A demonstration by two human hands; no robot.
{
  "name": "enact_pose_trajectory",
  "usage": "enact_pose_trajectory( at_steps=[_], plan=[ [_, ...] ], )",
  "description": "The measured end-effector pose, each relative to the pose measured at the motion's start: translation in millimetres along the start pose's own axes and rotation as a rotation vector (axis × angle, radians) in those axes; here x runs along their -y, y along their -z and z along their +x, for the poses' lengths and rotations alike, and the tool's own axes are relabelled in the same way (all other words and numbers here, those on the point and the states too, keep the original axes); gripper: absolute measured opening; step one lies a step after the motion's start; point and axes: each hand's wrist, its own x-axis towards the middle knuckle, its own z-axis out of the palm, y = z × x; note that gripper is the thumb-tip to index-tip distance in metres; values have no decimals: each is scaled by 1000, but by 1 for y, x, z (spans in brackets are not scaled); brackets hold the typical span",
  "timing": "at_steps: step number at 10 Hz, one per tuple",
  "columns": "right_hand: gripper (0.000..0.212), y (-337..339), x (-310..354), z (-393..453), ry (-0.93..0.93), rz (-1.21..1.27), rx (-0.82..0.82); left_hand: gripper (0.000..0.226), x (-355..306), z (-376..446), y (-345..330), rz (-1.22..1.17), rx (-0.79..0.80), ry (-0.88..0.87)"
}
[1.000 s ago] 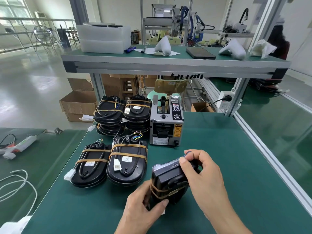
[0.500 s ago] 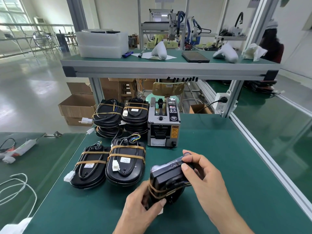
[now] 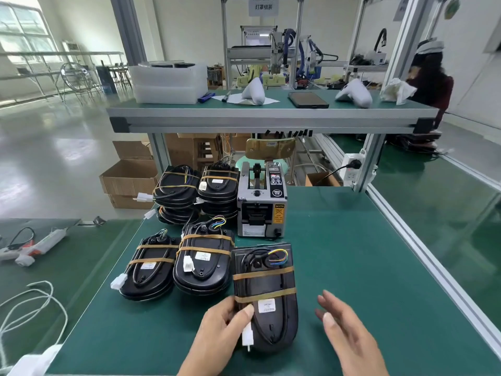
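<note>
1. The unit (image 3: 267,297) lies flat near the table's (image 3: 352,267) front edge. It looks like a rigid, smooth black shell, probably of moderate weight.
2. Two bands (image 3: 264,275) bind its cable. The loose wires (image 3: 276,257) and dangling plug (image 3: 247,336) could snag, so hold it by the shell's sides.
3. The left hand (image 3: 219,329) grips its left edge, thumb on top; the right hand (image 3: 344,329) hovers open, clear of it.
4. More units (image 3: 203,261) lie just left.

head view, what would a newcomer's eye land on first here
First the black unit bound with two tan bands, flat on the green table, the left hand gripping its left edge and the right hand open beside it, not touching. Next, the similar banded units to its left and the grey tape dispenser behind it.
</note>
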Motion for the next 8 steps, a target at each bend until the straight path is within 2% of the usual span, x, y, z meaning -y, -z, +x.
enact_pose_trajectory(
  at_steps=[1,2,4,5,6,7,8],
  plan=[
    [39,-9,6,-2,-35,-50,115,20,-11,-1,-4,-42,67,122],
    [37,-20,12,-2,-75,-77,134,37,-19,-1,-7,-52,81,258],
    [43,-38,5,-5,-156,-2,60,49,-21,11,-7,176,2,404],
    [43,-40,3,-4,-157,1,24,51,-25,15,-6,335,4,377],
    [42,-40,3,-4,-150,-3,21,42,-19,18,0,562,108,321],
    [41,-41,0,-4,-160,-30,58,49,-12,21,2,619,101,342],
    [38,-40,4,-5,-161,-9,52,41,-15,17,2,710,94,272]
  ],
)
